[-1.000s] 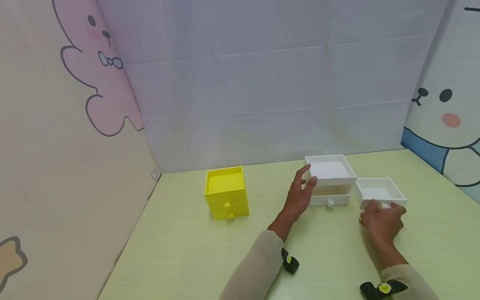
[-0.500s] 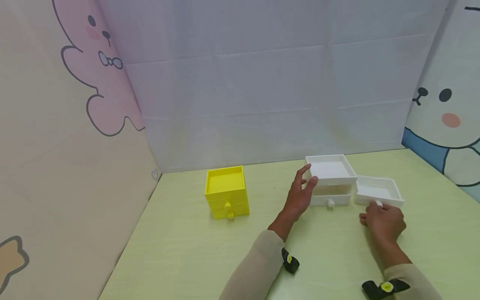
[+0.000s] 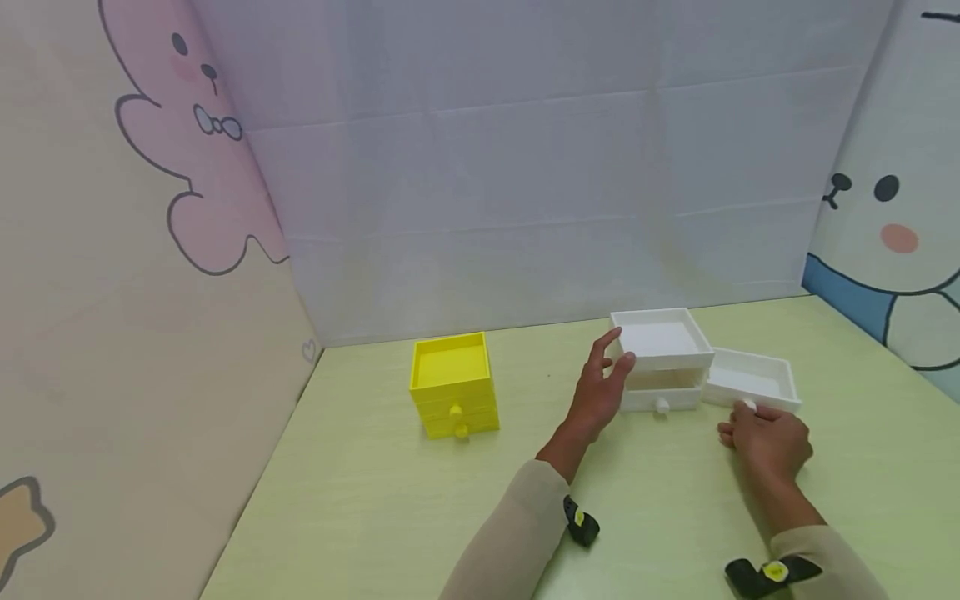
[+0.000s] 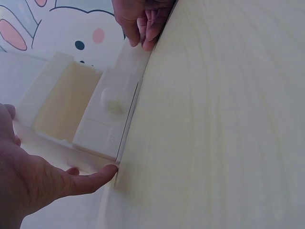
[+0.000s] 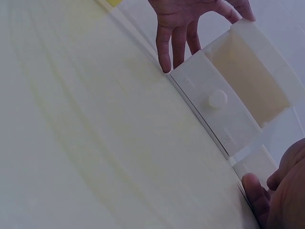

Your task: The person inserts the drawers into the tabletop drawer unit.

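- Just right of the white cabinet (image 3: pixel 663 337): loose white drawer (image 3: pixel 753 377), at bench (image 3: pixel 360 500) level, long axis roughly left to right, knobbed front toward the person; contact with cabinet, cannot tell.
- Right hand (image 3: pixel 772 442): nearer; fingers curled, pinching the drawer's knob (image 3: pixel 749 405).
- Upper slot (image 3: pixel 663 380): vacant, left of the drawer, facing the person.
- Left hand (image 3: pixel 597 396): fingers spread, braced against cabinet's left side.
- Yellow cabinet (image 3: pixel 453 396): well apart, farther left.
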The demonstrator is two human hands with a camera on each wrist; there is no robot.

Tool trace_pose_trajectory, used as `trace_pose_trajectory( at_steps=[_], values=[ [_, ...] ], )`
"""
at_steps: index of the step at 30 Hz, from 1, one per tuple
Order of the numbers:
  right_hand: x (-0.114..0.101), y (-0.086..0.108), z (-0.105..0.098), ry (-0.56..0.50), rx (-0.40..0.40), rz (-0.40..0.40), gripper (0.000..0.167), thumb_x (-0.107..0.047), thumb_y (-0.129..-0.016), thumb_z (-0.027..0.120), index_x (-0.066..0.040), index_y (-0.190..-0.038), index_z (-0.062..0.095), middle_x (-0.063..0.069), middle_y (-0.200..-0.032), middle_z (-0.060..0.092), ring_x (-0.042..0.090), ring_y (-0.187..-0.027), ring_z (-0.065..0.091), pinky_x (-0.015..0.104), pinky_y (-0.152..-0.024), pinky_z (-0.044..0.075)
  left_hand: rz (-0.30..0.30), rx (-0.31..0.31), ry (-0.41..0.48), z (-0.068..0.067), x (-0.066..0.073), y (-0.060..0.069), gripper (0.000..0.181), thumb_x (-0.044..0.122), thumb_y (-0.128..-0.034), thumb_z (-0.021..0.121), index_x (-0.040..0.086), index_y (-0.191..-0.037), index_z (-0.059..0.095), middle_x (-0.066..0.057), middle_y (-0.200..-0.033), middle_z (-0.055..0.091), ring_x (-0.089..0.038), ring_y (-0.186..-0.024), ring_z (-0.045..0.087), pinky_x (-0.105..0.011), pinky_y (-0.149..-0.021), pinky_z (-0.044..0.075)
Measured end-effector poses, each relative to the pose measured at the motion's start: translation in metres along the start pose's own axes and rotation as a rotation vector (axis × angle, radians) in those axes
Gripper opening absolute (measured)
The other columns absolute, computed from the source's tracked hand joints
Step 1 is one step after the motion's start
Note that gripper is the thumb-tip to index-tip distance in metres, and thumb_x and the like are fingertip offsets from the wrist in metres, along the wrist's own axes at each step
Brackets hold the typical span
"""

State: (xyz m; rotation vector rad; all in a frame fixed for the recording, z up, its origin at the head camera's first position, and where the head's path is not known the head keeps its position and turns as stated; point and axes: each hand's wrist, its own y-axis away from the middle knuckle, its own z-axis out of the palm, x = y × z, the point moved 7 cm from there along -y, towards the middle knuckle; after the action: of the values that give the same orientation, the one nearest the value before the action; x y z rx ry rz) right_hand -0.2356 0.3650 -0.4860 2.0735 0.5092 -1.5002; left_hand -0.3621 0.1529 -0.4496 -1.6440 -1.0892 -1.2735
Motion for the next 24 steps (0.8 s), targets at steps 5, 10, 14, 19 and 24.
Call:
trace_pose_trajectory(
  at_steps=[5, 10, 14, 19, 24],
  values=[
    [-0.0014, 0.0012, -0.0016, 0.092, -0.002, -0.015, 0.043, -0.023, -0.096, 0.047, 0.012, -0.120, 0.056, -0.014, -0.049, 0.059, 0.002, -0.045, 0.061, 0.017, -0.046, 0.047, -0.005, -0.001, 0.000, -0.0003, 0.0021, 0.0016, 0.042, 0.050, -0.1000, 0.051, 0.058, -0.140, 0.039, 0.001, -0.143, 0.048, -0.025, -0.131, 0.048, -0.053, -0.093, 0.048],
    [-0.0033, 0.0027, -0.0029, 0.145, 0.006, -0.053, 0.039, -0.027, -0.095, 0.045, 0.006, -0.111, 0.058, -0.016, -0.050, 0.059, 0.000, -0.045, 0.061, 0.014, -0.052, 0.042, -0.027, 0.007, 0.014, -0.0008, 0.0014, 0.0018, 0.041, 0.049, -0.0999, 0.052, 0.060, -0.138, 0.040, 0.000, -0.142, 0.049, -0.030, -0.131, 0.048, -0.055, -0.094, 0.047],
    [-0.0023, 0.0041, -0.0037, 0.130, 0.025, -0.049, 0.032, -0.031, -0.094, 0.052, -0.001, -0.104, 0.057, -0.018, -0.048, 0.058, -0.001, -0.045, 0.060, 0.012, -0.058, 0.038, -0.027, 0.006, 0.020, -0.0014, 0.0006, 0.0021, 0.041, 0.049, -0.1001, 0.052, 0.060, -0.138, 0.040, 0.000, -0.141, 0.049, -0.030, -0.131, 0.048, -0.055, -0.093, 0.047],
    [-0.0008, 0.0039, -0.0022, 0.092, 0.021, -0.050, 0.036, -0.035, -0.095, 0.059, 0.000, -0.105, 0.057, -0.018, -0.050, 0.059, -0.001, -0.046, 0.061, 0.010, -0.053, 0.042, -0.021, 0.000, 0.027, -0.0016, -0.0011, 0.0024, 0.041, 0.049, -0.1002, 0.052, 0.059, -0.139, 0.040, 0.000, -0.141, 0.049, -0.030, -0.131, 0.048, -0.054, -0.093, 0.047],
    [0.0009, 0.0052, -0.0028, 0.086, 0.039, -0.058, 0.038, -0.034, -0.095, 0.059, 0.002, -0.106, 0.059, -0.022, -0.049, 0.058, -0.005, -0.047, 0.060, 0.009, -0.054, 0.041, -0.007, -0.009, 0.034, -0.0005, -0.0017, 0.0020, 0.042, 0.050, -0.1001, 0.052, 0.059, -0.139, 0.040, -0.001, -0.141, 0.049, -0.030, -0.132, 0.047, -0.053, -0.092, 0.048]
  ],
)
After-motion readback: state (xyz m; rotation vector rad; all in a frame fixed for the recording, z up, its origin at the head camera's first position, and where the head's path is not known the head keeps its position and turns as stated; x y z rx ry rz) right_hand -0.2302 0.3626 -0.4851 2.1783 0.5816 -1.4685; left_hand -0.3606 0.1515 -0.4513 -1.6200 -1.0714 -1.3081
